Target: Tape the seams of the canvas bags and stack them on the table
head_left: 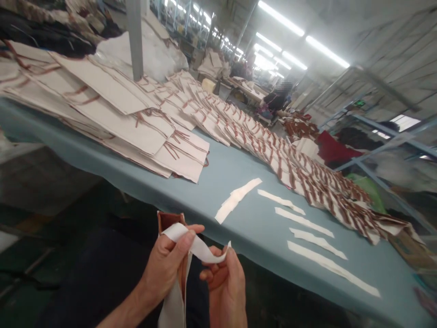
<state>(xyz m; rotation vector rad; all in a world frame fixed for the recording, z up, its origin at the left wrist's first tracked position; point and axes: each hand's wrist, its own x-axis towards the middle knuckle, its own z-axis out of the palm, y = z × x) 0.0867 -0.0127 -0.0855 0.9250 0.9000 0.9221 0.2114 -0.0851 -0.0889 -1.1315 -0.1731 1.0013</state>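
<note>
Both my hands are low in front of me, below the near edge of the blue table (225, 173). My left hand (167, 266) is closed around a white fabric strip (201, 249) and a brown piece (168, 220) that sticks up behind it. My right hand (225, 284) pinches the other end of the same white strip, which arches between the two hands. The rest of the white fabric hangs down under my left hand.
Several loose white strips (307, 237) lie on the table near its edge. Stacks of cream pieces with brown cords (143, 123) and a long overlapping row (290, 164) cover the far side. A grey post (135, 36) stands behind. A person sits far back (278, 98).
</note>
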